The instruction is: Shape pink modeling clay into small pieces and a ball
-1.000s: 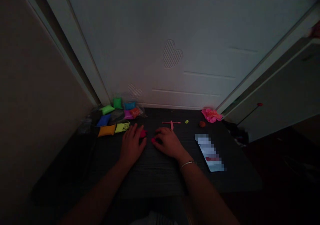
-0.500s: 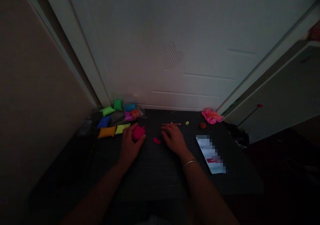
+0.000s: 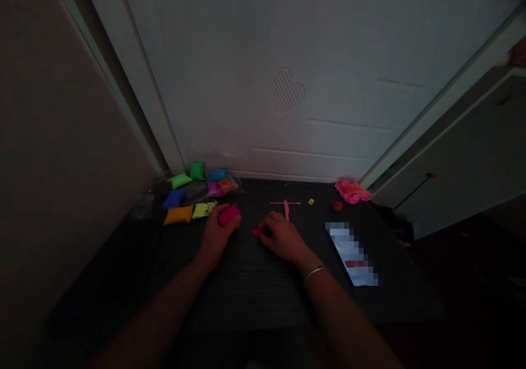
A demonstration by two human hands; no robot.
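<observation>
My left hand (image 3: 217, 233) is closed around a rounded lump of dark pink clay (image 3: 229, 214), which has small points sticking up on top. Between the thumb and fingers of my right hand (image 3: 282, 236) is a small dark pink clay piece (image 3: 255, 232), pinched just above or at the table top. Beyond my right hand lies a pink plastic knife (image 3: 286, 209), its near end close to my fingers. A thin pink stick tool (image 3: 279, 203) lies crosswise by the knife's far end.
Several coloured clay packets, among them an orange one (image 3: 178, 214) and a green one (image 3: 196, 170), lie at the back left. To the right are a phone (image 3: 349, 251), a brown-red ball (image 3: 337, 206), a yellow bit (image 3: 311, 201) and a pink ruffled thing (image 3: 352, 191). A white panel (image 3: 230, 84) rises behind the dark table (image 3: 246, 292).
My right hand has moved toward me and pinched the small clay piece that lay on the table. The pink knife now shows beyond it. The lump in my left hand has tilted.
</observation>
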